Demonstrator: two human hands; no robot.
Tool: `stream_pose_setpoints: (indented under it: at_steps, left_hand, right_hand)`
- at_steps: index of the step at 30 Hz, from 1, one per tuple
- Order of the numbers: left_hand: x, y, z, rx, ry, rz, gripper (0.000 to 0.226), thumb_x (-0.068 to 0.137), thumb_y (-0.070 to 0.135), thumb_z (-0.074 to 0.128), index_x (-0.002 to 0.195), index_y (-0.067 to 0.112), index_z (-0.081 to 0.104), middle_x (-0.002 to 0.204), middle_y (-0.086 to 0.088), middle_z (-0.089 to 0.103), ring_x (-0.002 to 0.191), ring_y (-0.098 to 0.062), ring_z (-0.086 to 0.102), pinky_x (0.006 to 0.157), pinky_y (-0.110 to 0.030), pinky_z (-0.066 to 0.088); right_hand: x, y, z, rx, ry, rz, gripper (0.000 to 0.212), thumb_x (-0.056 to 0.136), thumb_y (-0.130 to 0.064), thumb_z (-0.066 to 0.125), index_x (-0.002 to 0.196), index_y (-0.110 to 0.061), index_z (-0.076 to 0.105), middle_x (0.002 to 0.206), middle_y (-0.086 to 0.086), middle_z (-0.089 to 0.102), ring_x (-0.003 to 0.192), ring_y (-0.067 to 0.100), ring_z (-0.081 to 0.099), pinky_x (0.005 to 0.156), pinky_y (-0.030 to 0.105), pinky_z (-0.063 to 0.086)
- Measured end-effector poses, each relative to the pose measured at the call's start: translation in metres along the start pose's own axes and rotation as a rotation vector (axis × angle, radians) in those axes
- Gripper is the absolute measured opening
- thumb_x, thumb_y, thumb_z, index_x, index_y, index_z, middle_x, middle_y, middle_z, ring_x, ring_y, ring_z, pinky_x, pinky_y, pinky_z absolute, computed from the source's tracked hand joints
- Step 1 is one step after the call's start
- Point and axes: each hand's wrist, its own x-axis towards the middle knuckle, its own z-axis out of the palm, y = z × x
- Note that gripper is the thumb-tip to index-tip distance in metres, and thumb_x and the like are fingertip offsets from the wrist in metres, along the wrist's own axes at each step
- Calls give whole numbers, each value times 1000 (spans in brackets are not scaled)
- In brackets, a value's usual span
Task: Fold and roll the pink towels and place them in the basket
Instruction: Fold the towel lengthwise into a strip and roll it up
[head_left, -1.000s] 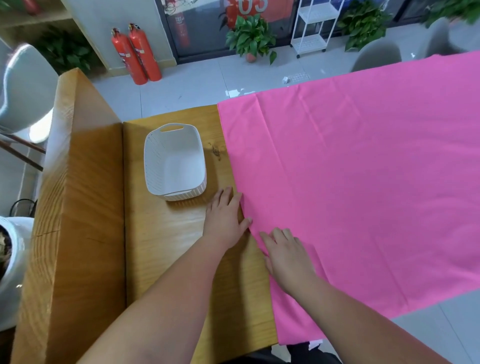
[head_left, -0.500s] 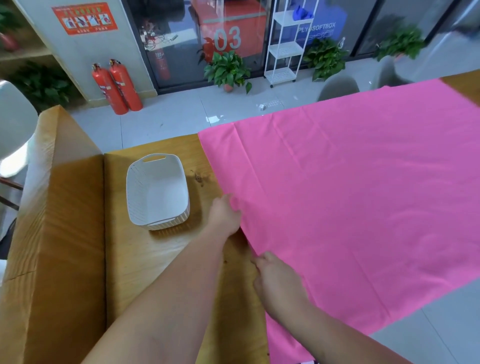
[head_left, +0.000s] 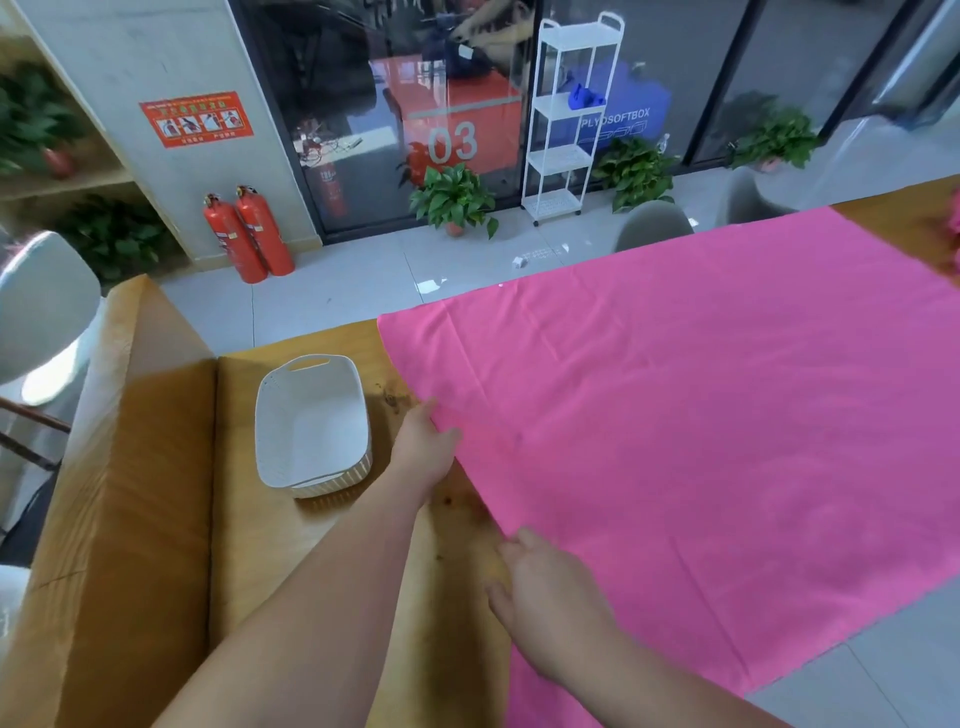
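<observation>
A large pink towel (head_left: 691, 415) lies spread flat over the wooden table (head_left: 270, 561), its near edge hanging off the front. My left hand (head_left: 423, 447) pinches the towel's left edge, fingers tucked under the cloth. My right hand (head_left: 550, 587) grips the same edge closer to me, fingertips hidden under the fabric. A white ribbed plastic basket (head_left: 311, 423) with nothing in it stands on the bare wood just left of my left hand.
A raised wooden block (head_left: 124, 493) borders the table on the left. More pink cloth (head_left: 953, 228) shows at the far right edge. Grey chairs (head_left: 652, 223) stand beyond the table, with fire extinguishers (head_left: 249, 234), plants and a white shelf rack on the floor.
Both hands went from lying flat on the towel's left edge to gripping it with fingers under the cloth. The camera tilted up, showing more of the room.
</observation>
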Motion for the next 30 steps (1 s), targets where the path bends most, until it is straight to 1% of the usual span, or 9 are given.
stream_pose_setpoints:
  at_steps: [8,13,18,22,24,26,27,29,30]
  left_hand:
    - [1,88,46,-237,-82,55,62,106,30,56,164,29,33,158,4,45,133,-24,58,106,-50,55]
    - [-4,145,88,-229,-105,108,22,106,24,57,126,31,52,113,3,58,106,-27,63,92,-47,57]
    - [22,181,149,-153,-76,178,82,81,52,65,149,10,46,143,-10,55,132,-32,54,113,-56,46]
    - [2,223,194,-60,-43,190,29,92,40,63,93,15,49,91,-6,48,87,-22,49,82,-39,43]
    - [-12,245,218,-34,-29,230,29,102,33,61,84,25,40,84,6,39,76,-12,39,70,-28,34]
    - [-18,263,241,19,0,249,24,106,35,59,88,28,45,88,7,47,80,-7,44,72,-21,35]
    - [-23,272,252,34,-6,257,18,105,41,59,101,24,55,102,-2,60,94,-12,56,85,-24,43]
    - [-30,287,277,95,3,257,57,102,54,58,138,10,51,139,-21,59,129,-37,56,108,-50,44]
    - [-34,296,289,122,19,261,62,102,56,57,140,7,49,139,-21,58,131,-41,54,107,-53,43]
  right_hand:
    - [-22,57,-77,-17,255,122,56,106,-61,35,152,-29,41,147,-14,45,133,16,48,95,41,53]
    - [-26,108,-117,33,331,168,65,107,-64,28,158,-27,39,158,-12,41,141,15,44,105,39,49]
    - [-36,169,-150,73,417,164,68,106,-67,28,158,-25,42,158,-11,44,140,16,46,105,41,50]
    - [-48,222,-175,73,435,139,72,104,-70,30,159,-25,40,161,-10,40,142,18,44,107,42,49]
    - [-55,251,-188,67,438,116,74,103,-72,31,160,-24,38,162,-10,38,144,18,42,107,42,48]
    - [-62,282,-200,62,444,90,76,102,-72,32,161,-24,36,163,-10,36,145,18,41,108,42,46]
    - [-66,297,-205,64,442,74,76,102,-72,33,161,-24,35,164,-10,35,146,18,40,109,42,46]
    - [-74,326,-213,90,429,45,76,103,-71,35,163,-24,33,165,-10,32,148,16,37,112,41,44]
    - [-78,341,-217,108,423,31,76,103,-71,36,163,-24,33,166,-11,31,149,15,36,113,40,43]
